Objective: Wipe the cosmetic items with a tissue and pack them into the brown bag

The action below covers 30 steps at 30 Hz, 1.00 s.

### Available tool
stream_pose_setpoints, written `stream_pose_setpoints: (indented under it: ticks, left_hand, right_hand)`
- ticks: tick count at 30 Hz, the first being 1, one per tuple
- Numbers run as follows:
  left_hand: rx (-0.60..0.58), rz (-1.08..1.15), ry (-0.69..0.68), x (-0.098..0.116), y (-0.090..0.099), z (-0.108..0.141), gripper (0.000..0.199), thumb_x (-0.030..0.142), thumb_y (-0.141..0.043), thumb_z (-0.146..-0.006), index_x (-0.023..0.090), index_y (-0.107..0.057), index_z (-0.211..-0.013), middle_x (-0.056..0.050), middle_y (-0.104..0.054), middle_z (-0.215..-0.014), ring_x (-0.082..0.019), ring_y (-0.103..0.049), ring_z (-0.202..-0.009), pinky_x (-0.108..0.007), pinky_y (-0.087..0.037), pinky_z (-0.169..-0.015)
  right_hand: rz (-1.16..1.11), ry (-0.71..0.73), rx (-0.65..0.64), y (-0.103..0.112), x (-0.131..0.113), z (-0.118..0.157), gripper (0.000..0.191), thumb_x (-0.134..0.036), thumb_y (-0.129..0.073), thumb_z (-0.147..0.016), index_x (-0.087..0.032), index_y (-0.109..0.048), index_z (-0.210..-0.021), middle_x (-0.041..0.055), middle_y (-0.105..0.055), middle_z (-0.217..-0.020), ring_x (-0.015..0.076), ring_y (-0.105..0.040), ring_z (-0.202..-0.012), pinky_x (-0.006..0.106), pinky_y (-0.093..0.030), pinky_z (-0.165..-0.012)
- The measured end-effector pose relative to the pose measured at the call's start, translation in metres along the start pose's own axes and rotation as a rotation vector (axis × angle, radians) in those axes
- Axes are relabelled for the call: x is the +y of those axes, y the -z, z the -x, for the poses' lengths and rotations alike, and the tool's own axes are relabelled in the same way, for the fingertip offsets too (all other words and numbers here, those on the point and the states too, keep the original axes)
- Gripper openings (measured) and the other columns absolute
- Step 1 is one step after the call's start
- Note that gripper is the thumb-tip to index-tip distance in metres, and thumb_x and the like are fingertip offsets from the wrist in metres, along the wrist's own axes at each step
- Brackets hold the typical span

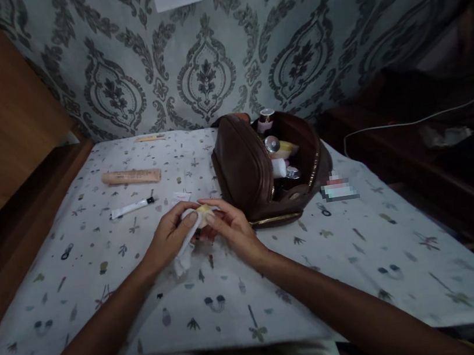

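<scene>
My left hand (173, 232) is closed on a white cloth or tissue (183, 260) that hangs down below the fingers. Close beside it, my right hand (235, 227) pinches a small yellowish item (202, 209), whose kind I cannot make out; the cloth touches it. Just beyond the fingertips lies a small white packet or tube (181, 197), partly hidden. To the right of my hands stands an unzipped dark brown leather bag (243, 162) with several bottles and tubes inside, among them a silver-capped one (272, 144).
On the patterned white tablecloth (222, 326) lie a peach-coloured tube (131, 177), a thin white tube with a black cap (133, 207) and a narrow yellowish item (150, 138). A blurred-out small object (339, 188) is right of the bag. Patterned wallpaper (204, 70) rises behind.
</scene>
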<state>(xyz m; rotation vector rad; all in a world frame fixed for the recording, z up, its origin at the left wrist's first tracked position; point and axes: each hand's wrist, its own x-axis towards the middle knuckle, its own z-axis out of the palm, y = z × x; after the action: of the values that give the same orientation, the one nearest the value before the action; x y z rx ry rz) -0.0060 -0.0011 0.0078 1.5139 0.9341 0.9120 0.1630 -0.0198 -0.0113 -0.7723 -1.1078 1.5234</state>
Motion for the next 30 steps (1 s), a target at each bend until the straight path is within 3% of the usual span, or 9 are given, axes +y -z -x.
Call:
stream_pose_setpoints:
  ticks: [7, 13, 18, 21, 26, 30]
  left_hand:
    - [0.105, -0.364, -0.119, 0.004, -0.001, 0.003, 0.033, 0.044, -0.056, -0.093, 0.018, -0.064, -0.112, -0.004, -0.07, -0.104, -0.021, -0.063, -0.097, -0.029, -0.046, -0.088]
    - [0.114, -0.432, -0.146, 0.008, -0.003, 0.006, 0.035, 0.044, -0.052, -0.094, 0.018, -0.064, -0.114, -0.006, -0.072, -0.107, -0.022, -0.065, -0.098, -0.03, -0.047, -0.088]
    - [0.138, -0.425, -0.111, 0.009, -0.004, 0.006, 0.036, 0.047, -0.046, -0.097, 0.018, -0.064, -0.109, -0.002, -0.07, -0.09, -0.018, -0.063, -0.08, -0.027, -0.047, -0.076]
    - [0.17, -0.446, -0.117, 0.009, -0.005, 0.007, 0.038, 0.047, -0.043, -0.098, 0.018, -0.062, -0.114, 0.0, -0.067, -0.084, -0.017, -0.061, -0.073, -0.027, -0.047, -0.071]
    - [0.152, -0.57, -0.238, 0.005, -0.006, 0.01, 0.04, 0.045, -0.048, -0.095, 0.017, -0.059, -0.121, -0.008, -0.07, -0.112, -0.023, -0.065, -0.101, -0.031, -0.049, -0.089]
    - [0.129, -0.609, -0.255, 0.0, -0.007, 0.011, 0.042, 0.044, -0.05, -0.094, 0.016, -0.057, -0.124, -0.007, -0.072, -0.107, -0.023, -0.068, -0.094, -0.031, -0.052, -0.082]
  right_hand:
    - [-0.248, -0.143, 0.056, -0.002, -0.001, -0.002, 0.044, -0.046, -0.081, -0.071, -0.024, -0.05, -0.093, -0.0028, -0.07, -0.075, 0.015, -0.069, -0.061, 0.022, -0.045, -0.054]
    - [-0.287, -0.219, 0.089, 0.0, 0.0, -0.004, 0.05, -0.045, -0.086, -0.062, -0.023, -0.048, -0.086, -0.0046, -0.068, -0.072, 0.0127, -0.065, -0.057, 0.021, -0.043, -0.053]
    - [-0.312, -0.245, 0.092, -0.001, 0.001, -0.003, 0.049, -0.039, -0.09, -0.058, -0.022, -0.048, -0.079, -0.0079, -0.063, -0.067, 0.0073, -0.055, -0.052, 0.018, -0.041, -0.049]
    - [-0.346, -0.239, 0.073, -0.003, -0.001, -0.002, 0.051, -0.039, -0.092, -0.056, -0.022, -0.051, -0.083, -0.0073, -0.065, -0.073, 0.0074, -0.056, -0.053, 0.019, -0.046, -0.05]
    - [-0.402, -0.21, 0.048, -0.006, -0.006, 0.0, 0.049, -0.038, -0.093, -0.055, -0.021, -0.061, -0.088, -0.0043, -0.066, -0.083, 0.0092, -0.064, -0.066, 0.022, -0.056, -0.063]
    - [-0.407, -0.199, 0.024, -0.006, -0.008, 0.002, 0.049, -0.039, -0.093, -0.056, -0.021, -0.06, -0.087, -0.005, -0.065, -0.082, 0.0094, -0.064, -0.068, 0.022, -0.057, -0.063]
